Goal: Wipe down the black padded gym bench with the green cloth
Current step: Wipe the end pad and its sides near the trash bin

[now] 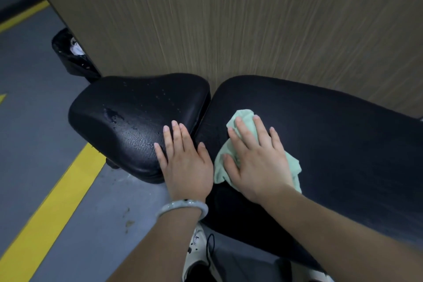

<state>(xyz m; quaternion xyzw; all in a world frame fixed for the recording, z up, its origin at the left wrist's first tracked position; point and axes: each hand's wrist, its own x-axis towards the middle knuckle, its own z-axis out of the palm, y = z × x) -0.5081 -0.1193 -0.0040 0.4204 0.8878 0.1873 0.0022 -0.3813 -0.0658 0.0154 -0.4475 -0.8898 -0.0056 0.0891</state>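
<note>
The black padded gym bench has two pads: a shorter seat pad (pixel 137 117) on the left, speckled with wet droplets, and a long back pad (pixel 332 144) on the right. My right hand (pixel 256 158) lies flat with straight, spread fingers on the pale green cloth (pixel 242 117), pressing it against the long pad near the gap between the pads. My left hand (pixel 183 162) rests flat on the near right corner of the seat pad, fingers straight. A pale bangle circles my left wrist.
A wood-grain wall panel (pixel 229 18) rises directly behind the bench. A black bin (pixel 71 55) with a liner stands at the panel's left edge. Grey floor with yellow lines (pixel 57 201) spreads to the left. My shoe (pixel 196 256) shows below the bench.
</note>
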